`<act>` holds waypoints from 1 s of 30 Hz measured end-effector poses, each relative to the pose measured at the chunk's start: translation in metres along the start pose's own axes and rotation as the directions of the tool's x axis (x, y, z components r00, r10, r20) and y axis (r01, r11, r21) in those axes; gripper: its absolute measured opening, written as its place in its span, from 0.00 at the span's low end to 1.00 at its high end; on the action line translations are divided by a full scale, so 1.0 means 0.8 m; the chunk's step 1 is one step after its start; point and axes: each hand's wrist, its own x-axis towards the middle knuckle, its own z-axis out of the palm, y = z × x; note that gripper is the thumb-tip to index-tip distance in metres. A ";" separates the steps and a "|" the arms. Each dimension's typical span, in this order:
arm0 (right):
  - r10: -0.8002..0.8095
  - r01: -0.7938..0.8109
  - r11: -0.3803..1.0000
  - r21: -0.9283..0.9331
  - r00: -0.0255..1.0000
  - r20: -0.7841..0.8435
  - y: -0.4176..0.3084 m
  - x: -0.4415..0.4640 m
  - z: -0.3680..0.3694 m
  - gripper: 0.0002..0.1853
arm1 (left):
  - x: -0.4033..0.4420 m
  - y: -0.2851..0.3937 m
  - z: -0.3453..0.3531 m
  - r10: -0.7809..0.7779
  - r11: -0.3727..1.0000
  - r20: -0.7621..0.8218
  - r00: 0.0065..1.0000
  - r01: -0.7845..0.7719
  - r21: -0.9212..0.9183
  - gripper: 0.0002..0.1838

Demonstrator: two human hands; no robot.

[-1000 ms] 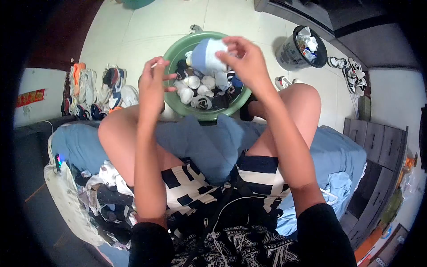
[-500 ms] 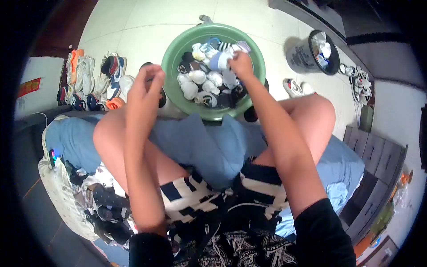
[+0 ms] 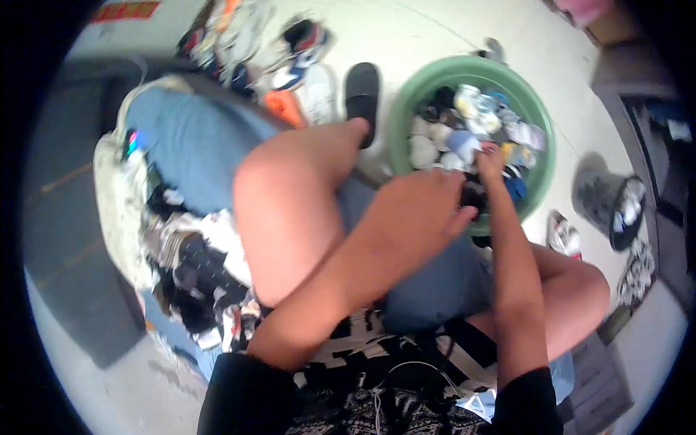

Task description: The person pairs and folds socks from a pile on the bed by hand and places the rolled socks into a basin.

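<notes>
My right hand (image 3: 491, 162) reaches into the green basin (image 3: 399, 138), its fingers closed on a pale lavender-and-white sock (image 3: 462, 142). Around that sock lie many balled-up and loose socks in white, black, grey and blue. My left hand (image 3: 424, 206), slightly blurred, extends over my lap to the near rim of the basin. Its thumb and fingers are apart, with nothing visibly held. Dark socks (image 3: 474, 194) show just beyond its fingertips, inside the basin.
A heap of loose clothes and socks (image 3: 203, 272) lies on the blue bedding (image 3: 185, 145) at my left. Shoes (image 3: 317, 94) and a black slipper (image 3: 362, 94) stand on the floor. A waste bin (image 3: 605, 196) is right of the basin.
The view has turned left, so the basin sits further right. My left hand has moved from left of the basin across to its near rim. My right hand stays at the lavender-and-white sock.
</notes>
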 end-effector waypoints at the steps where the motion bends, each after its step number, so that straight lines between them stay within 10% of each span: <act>1: -0.050 0.050 0.996 0.069 0.999 -0.005 0.014 0.004 0.004 0.16 | -0.002 0.000 -0.003 -0.038 0.999 -0.019 0.999 0.039 0.020 0.18; 6: -0.008 -0.013 0.967 0.253 0.996 0.084 0.021 -0.009 -0.015 0.18 | -0.006 0.000 -0.008 -0.033 0.999 0.082 0.996 0.034 -0.008 0.17; 12: -0.315 0.320 0.923 -0.214 0.947 0.057 0.048 0.047 -0.093 0.17 | -0.013 -0.006 -0.007 0.048 0.997 -0.094 0.994 -0.054 -0.063 0.17; 23: -0.309 0.376 0.838 -0.396 0.925 0.222 -0.293 -0.173 -0.198 0.19 | -0.146 -0.024 -0.042 -0.193 0.764 -0.420 0.887 -0.133 -0.631 0.09; 30: -0.751 0.575 0.282 -0.768 0.631 0.196 -0.295 -0.371 -0.249 0.15 | -0.203 -0.021 -0.010 -0.010 0.842 -0.417 0.909 -0.217 -0.493 0.08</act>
